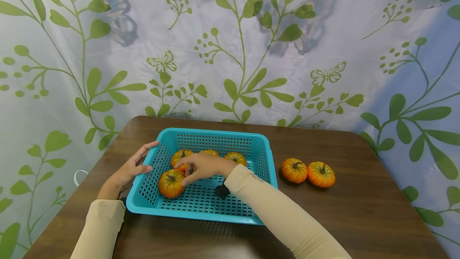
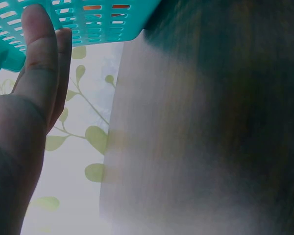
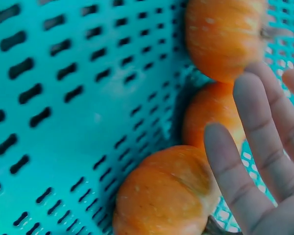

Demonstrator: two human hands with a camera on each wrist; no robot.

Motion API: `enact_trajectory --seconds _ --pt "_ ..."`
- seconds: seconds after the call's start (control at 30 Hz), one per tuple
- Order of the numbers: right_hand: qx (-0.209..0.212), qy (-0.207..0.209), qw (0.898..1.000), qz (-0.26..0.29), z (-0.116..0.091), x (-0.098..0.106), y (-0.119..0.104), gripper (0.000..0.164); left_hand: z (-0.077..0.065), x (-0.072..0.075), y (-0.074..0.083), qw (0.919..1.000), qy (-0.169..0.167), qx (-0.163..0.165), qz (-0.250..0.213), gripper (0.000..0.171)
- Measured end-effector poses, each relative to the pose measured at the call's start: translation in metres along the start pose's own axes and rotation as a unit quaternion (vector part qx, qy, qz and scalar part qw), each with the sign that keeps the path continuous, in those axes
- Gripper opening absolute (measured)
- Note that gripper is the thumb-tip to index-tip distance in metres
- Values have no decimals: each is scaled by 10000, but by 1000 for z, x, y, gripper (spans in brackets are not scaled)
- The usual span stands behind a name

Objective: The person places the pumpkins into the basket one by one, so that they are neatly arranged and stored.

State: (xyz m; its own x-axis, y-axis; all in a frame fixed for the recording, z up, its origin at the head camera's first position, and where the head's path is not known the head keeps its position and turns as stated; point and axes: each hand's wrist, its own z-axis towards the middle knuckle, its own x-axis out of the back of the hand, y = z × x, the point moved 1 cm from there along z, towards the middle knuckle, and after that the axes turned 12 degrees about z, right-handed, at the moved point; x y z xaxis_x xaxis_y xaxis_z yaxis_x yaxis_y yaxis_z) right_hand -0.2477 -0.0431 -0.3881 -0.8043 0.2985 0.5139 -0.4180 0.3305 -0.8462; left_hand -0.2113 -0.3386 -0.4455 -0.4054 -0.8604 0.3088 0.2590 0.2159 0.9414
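Observation:
A turquoise plastic basket (image 1: 201, 216) with slotted walls stands on the table with several small orange pumpkins inside. My left hand (image 1: 131, 169) rests against the basket's left rim, thumb and fingertips on the edge; in the left wrist view its straight fingers (image 2: 41, 58) lie along the slotted wall. Over the left half of the basket, my right hand (image 1: 203, 166) hangs with loosely bent fingers and nothing in them. Its fingertips are right beside the front-left pumpkin (image 1: 171, 184), and another pumpkin (image 1: 181, 156) lies just behind. The right wrist view shows spread fingers near a pumpkin (image 3: 164, 196).
Two more pumpkins, one (image 1: 294, 170) nearer the basket and one (image 1: 321, 174) beside it, sit on the brown wooden table (image 1: 359, 211) to the right. Along the basket's back wall lies a pumpkin (image 1: 235, 157). A leaf-patterned curtain (image 1: 230, 51) hangs behind the table.

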Motion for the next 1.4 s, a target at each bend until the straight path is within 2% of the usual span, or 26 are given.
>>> enact_trajectory --seconds 0.33,0.67,0.83,1.07,1.27,1.4 --pt "16 -360 9894 1405 -10 16 1 58 0 0 0 9998 -60 -179 44 70" --pt "133 -178 9732 2288 -24 31 0 61 -1 -1 -1 9999 55 26 80 68" --pt "296 21 9574 2872 -31 38 0 61 -2 -1 0 10000 53 -27 67 70" --pt "552 308 9427 3275 -39 46 -1 60 -1 -1 -1 9999 80 -7 145 70" --pt "891 709 9164 3838 -45 52 1 59 -1 -1 -1 9999 72 -36 145 70" --pt "1042 936 8993 4143 -50 56 3 69 -2 -2 -1 9999 88 -27 112 70"
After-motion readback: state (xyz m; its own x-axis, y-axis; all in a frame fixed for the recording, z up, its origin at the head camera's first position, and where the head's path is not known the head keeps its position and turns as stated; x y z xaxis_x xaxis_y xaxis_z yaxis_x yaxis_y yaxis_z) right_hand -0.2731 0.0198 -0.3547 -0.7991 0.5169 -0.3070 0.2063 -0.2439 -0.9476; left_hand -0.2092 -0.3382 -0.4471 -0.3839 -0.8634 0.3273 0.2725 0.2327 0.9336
